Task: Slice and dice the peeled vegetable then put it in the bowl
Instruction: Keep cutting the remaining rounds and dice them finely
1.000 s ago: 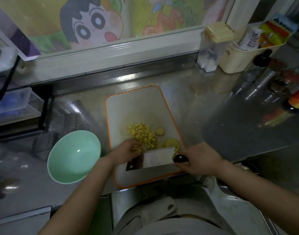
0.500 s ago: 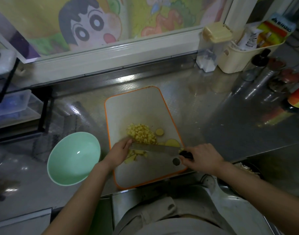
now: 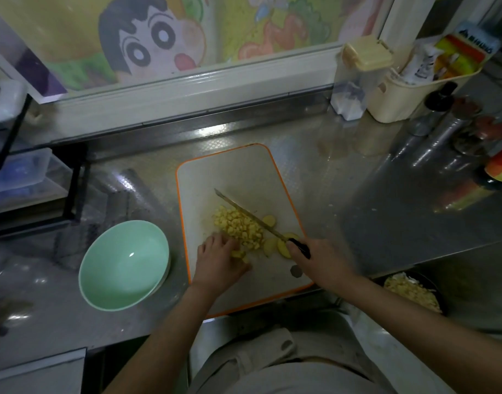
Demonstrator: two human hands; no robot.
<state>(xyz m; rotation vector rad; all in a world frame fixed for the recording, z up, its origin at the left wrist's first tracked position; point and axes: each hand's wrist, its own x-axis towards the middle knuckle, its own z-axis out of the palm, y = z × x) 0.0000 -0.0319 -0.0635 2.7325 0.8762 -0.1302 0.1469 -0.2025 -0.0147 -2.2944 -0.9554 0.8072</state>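
Diced vegetable (image 3: 239, 227), knife (image 3: 244, 213) now swung diagonal alongside (right hand (image 3: 321, 263) gripping it), left hand (image 3: 218, 260) relaxed on stray pieces (image 3: 239, 254)

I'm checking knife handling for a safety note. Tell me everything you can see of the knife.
The long steel knife with a black handle shows edge-on, spine up. The right hand grips the handle. The blade lies diagonally over the orange-rimmed white cutting board, tip pointing away and left, along the right edge of the pile of diced yellow pieces, with pale round slices on its other side.
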